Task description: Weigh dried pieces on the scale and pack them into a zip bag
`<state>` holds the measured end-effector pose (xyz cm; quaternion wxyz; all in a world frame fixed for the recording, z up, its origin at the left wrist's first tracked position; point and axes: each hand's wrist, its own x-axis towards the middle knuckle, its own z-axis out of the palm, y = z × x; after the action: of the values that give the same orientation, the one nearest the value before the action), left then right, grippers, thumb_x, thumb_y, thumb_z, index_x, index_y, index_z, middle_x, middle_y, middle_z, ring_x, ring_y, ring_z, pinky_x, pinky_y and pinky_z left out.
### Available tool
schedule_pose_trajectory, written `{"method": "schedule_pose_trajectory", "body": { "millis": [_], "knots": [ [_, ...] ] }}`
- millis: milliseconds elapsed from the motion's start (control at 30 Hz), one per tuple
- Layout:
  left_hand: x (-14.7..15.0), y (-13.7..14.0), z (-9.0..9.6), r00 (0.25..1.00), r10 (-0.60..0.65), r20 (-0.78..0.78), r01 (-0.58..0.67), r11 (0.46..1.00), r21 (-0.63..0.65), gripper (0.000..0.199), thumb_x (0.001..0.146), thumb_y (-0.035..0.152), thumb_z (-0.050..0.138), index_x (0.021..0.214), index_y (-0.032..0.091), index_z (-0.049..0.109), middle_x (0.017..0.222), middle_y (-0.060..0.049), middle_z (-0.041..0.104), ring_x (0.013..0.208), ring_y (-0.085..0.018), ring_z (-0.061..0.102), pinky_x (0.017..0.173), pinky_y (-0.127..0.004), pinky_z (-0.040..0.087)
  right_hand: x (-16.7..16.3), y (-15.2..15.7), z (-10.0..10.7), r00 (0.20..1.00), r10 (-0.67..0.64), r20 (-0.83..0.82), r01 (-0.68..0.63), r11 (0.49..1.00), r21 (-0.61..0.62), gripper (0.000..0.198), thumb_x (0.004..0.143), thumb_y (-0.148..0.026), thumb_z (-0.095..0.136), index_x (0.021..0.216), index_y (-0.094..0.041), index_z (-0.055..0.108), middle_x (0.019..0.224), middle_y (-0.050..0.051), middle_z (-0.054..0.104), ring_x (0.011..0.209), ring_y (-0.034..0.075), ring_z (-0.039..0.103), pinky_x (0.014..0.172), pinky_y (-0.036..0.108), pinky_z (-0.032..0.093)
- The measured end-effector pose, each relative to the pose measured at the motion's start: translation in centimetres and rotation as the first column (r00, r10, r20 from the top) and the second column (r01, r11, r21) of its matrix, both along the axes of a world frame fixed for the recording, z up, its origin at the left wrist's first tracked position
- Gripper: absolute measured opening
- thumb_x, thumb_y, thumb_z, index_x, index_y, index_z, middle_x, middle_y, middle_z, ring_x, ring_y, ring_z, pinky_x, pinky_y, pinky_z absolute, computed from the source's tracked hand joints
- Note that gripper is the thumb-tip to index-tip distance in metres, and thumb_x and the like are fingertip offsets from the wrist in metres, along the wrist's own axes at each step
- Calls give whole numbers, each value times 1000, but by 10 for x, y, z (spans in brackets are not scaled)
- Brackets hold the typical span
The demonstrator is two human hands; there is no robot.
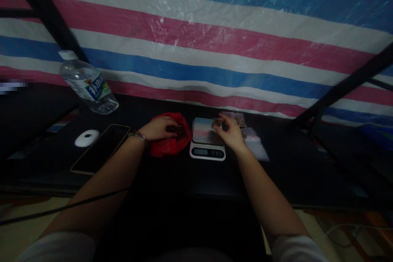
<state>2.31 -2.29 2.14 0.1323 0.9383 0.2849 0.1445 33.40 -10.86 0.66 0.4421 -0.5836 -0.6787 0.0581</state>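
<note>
My left hand point(160, 127) reaches into a red plastic bag point(167, 147), its fingers bent around dark brown pieces point(179, 131) whose kind I cannot make out. Just right of the bag stands a small white digital scale point(207, 152) with a shiny, mirror-like plate; its lit display is too small to read. Above the plate's right side, my right hand point(231, 132) is closed at the fingertips on a small clear bag point(217, 123) with brown bits. Beside and behind that hand lie zip bags point(241, 119) with brown contents, and a pale clear zip bag point(257, 149).
A plastic bottle point(92, 84) leans at the back left. Nearer are a white rounded case point(86, 138) and a dark phone point(102, 149). Black frame bars point(325, 98) slant at both sides before a striped tarp point(196, 45). A dark cord point(64, 208) crosses my left forearm.
</note>
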Motion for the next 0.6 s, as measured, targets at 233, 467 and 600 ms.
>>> {"method": "schedule_pose_trajectory", "body": {
  "millis": [233,467,600],
  "knots": [
    [-5,0,0,997,21,76,-21,1000,-1,31,81,43,58,100,21,70,96,-5,70,89,-18,63,82,-30,49,-4,2,-10,997,63,41,-59,994,-88,54,74,-32,67,126,-24,56,113,6,66,109,27,56,98,49,39],
    [0,-7,5,988,19,155,-22,1000,18,30,86,41,51,96,20,71,94,-5,70,87,-17,64,80,-29,49,30,2,9,957,-273,100,269,962,58,43,80,-40,58,118,-20,61,118,12,62,115,28,51,101,48,35],
    [3,-11,8,982,25,190,-38,997,65,33,89,41,46,92,19,71,88,-5,71,82,-17,64,77,-28,49,82,-9,19,762,-590,268,637,756,-148,49,79,-46,55,118,-18,63,120,18,59,114,35,51,94,50,39]
  ]
}}
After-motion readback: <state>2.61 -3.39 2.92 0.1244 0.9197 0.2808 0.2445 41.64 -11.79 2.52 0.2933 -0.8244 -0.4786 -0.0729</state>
